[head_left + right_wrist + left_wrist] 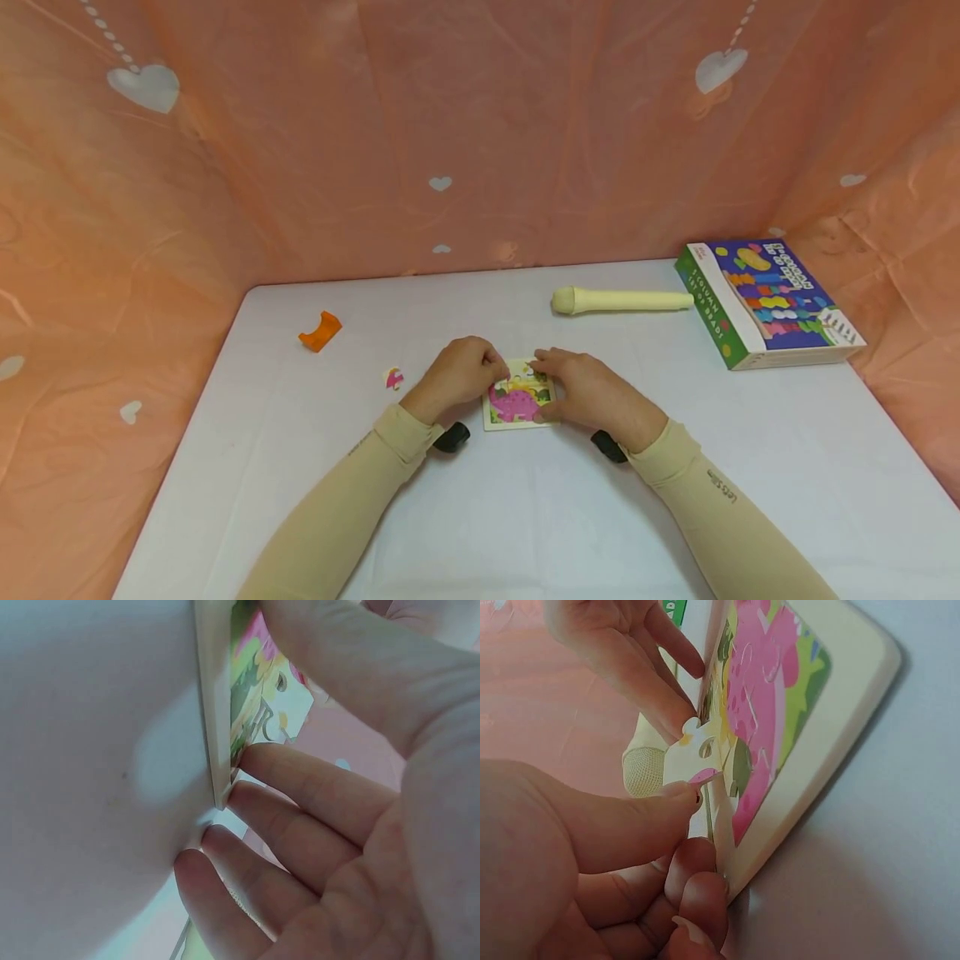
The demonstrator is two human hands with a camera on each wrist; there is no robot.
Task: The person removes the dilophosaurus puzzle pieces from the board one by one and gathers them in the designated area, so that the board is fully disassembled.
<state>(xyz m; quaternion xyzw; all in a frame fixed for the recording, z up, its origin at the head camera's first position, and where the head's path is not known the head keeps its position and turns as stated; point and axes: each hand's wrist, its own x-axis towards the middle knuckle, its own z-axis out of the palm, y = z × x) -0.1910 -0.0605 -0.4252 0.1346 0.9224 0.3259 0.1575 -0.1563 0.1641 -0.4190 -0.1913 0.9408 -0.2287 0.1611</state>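
Observation:
A square jigsaw puzzle board (514, 407) with a pink dinosaur lies on the white table in the head view. My left hand (467, 367) is over its upper left. In the left wrist view, that hand's thumb and finger pinch a pale puzzle piece (681, 761) with a pink patch, tilted up from the board. My right hand (588, 387) rests along the board's right side, thumb over the picture near the lower corner. Its extended fingers (281, 817) meet the frame's far corner in the right wrist view. Part of the picture is hidden by both hands.
A loose pink-and-white puzzle piece (393, 379) lies left of the board. Farther left is an orange curved block (321, 332). A pale yellow microphone-shaped object (622, 301) lies behind the hands, beside a bead-game box (772, 304) at the back right.

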